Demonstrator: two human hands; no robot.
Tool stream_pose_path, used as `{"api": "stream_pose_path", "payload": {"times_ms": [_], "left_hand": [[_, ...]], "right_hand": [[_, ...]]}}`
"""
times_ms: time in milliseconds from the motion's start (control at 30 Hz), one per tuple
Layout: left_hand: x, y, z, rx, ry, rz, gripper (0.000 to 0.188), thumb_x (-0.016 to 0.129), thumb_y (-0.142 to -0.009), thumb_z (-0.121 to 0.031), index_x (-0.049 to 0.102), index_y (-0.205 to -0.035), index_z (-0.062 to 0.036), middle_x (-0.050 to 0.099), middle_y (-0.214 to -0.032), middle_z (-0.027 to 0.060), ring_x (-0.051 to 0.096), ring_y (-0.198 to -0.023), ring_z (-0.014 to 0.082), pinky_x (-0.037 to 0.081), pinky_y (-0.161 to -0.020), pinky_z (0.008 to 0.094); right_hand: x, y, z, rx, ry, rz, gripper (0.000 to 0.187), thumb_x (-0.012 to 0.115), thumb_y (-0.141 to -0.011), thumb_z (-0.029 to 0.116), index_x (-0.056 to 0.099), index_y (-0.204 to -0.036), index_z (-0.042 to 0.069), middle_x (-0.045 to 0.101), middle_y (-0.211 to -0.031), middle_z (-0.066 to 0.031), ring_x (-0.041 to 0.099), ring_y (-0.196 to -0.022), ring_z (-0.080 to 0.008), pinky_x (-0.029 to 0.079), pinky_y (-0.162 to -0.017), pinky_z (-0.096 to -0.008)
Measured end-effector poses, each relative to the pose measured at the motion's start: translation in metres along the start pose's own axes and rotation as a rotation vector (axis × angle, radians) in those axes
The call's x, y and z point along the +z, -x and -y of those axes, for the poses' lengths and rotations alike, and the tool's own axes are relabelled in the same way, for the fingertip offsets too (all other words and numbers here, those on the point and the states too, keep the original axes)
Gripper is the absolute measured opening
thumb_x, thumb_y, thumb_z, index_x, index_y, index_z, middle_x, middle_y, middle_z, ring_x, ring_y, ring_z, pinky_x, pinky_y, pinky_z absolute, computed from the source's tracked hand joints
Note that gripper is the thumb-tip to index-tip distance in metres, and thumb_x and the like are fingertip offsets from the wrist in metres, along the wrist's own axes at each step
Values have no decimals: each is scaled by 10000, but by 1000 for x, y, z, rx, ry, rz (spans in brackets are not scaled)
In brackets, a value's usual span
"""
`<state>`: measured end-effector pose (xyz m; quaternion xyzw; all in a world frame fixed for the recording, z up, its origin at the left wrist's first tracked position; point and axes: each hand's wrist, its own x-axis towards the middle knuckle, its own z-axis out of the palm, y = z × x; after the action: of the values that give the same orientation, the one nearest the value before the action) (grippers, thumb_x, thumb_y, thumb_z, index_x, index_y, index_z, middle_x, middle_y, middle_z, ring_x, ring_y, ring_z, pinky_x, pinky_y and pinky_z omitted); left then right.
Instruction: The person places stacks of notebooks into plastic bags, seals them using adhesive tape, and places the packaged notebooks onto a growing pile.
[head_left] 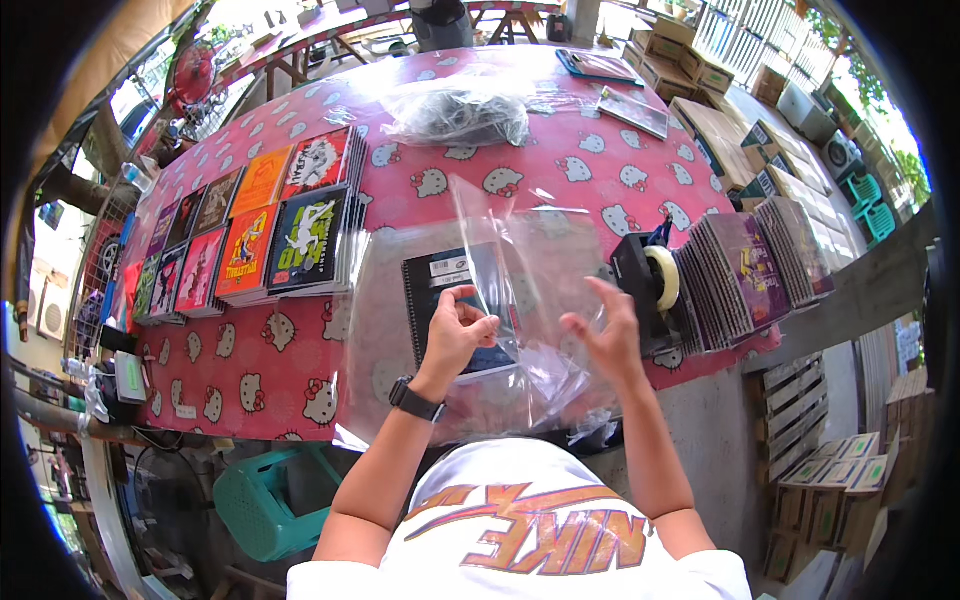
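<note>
A dark spiral-bound notebook (425,285) with a pale label near its top lies on a clear plastic sheet (385,330) in front of me. Loose, shiny clear plastic film (520,265) rises and folds over the notebook's right side. Above the notebook, my left hand (458,328) has its fingers curled in a pinch on the film's edge. My right hand (608,328) is raised to the right of the film, thumb and fingers spread, holding nothing. Nearest to it stands a black tape dispenser (632,275) with a roll of tape (662,278).
Stacks of colourful notebooks (250,240) fill the table's left side. More spiral notebooks (740,270) stand in a row at right. A heap of clear plastic (455,115) lies at the back of the pink patterned table (400,180). A green stool (265,505) is below left; cardboard boxes (830,480) sit right.
</note>
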<state>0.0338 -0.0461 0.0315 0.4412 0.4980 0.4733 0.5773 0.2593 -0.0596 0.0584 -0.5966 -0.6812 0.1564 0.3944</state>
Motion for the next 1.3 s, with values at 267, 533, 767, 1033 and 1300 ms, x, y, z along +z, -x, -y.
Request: {"api": "stream_pose_path", "payload": {"times_ms": [267, 533, 767, 1033, 1300], "left_hand": [[-22, 0, -16, -169, -45, -94, 405, 598, -826, -99, 422, -1161, 46, 609, -770, 76, 606, -622, 115, 512, -529, 217], [-22, -13, 2, -205, 54, -76, 175, 627, -844, -162, 600, -895, 3, 646, -761, 59, 613, -599, 97, 479, -514, 189], [-15, -19, 8, -91, 147, -135, 247, 669, -826, -244, 551, -824, -28, 599, -680, 27, 557, -544, 74, 458, -491, 188], [-15, -26, 5, 151, -321, -189, 328, 648, -776, -97, 557, -1072, 13, 594, -650, 47, 577, -569, 125, 464, -523, 265], [-12, -11, 19, 266, -1057, -421, 601, 726, -687, -189, 462, -1207, -45, 579, -910, 119, 578, -853, 268, 448, -754, 370]], "right_hand": [[19, 66, 60, -285, -44, 476, 184, 654, -718, 70, 606, -893, 39, 600, -833, -113, 596, -803, -276, 487, -690, -354], [26, 71, 68, -150, -159, 338, 155, 689, -682, 80, 537, -671, 47, 566, -692, -83, 574, -680, -258, 474, -605, -351], [-13, 49, 15, 452, -472, 188, 256, 724, -727, 77, 487, -644, 28, 486, -577, 8, 476, -567, -65, 388, -493, -246], [39, 12, 45, -45, -392, 245, 194, 569, -843, 97, 606, -997, -16, 635, -959, -191, 627, -872, -315, 487, -750, -327], [138, -118, -106, 310, -32, -241, 683, 575, -831, 422, 347, -1320, 3, 371, -1333, -259, 377, -1216, -393, 323, -986, -425]]}}
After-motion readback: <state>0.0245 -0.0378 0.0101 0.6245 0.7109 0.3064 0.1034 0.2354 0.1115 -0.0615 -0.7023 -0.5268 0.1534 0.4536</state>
